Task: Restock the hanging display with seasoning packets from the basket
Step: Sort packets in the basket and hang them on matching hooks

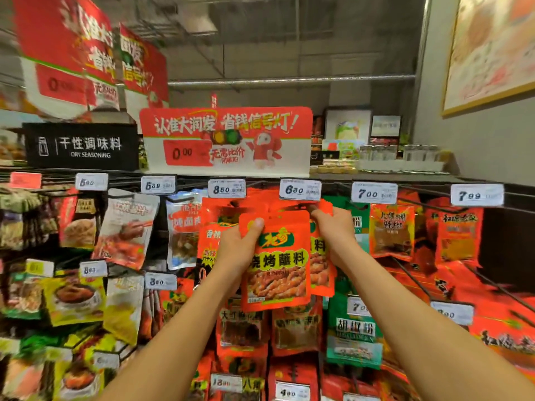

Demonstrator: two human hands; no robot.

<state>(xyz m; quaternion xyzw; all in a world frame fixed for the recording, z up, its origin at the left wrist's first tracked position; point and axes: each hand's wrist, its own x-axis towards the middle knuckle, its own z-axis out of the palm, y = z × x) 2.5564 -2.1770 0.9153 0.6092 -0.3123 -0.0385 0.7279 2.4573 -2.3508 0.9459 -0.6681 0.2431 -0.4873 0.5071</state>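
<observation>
1. Head view: a glossy orange-red plastic seasoning packet (276, 261) is gripped at its left edge by the left hand (237, 247), thumb on its front.
2. The top of the orange-red packets behind (321, 256) is pinched by the right hand (335, 230), just below the white "6.50" price tag (300, 189).
3. Both are held against the hanging display (405, 235), beneath a red-and-white promotional sign (225, 140).

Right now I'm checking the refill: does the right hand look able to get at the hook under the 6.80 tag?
Probably yes. The right hand is already up just below the 6.80 price tag, gripping hanging orange packets; the hook itself is hidden. The left hand holds the barbecue dip packet alongside.
</observation>
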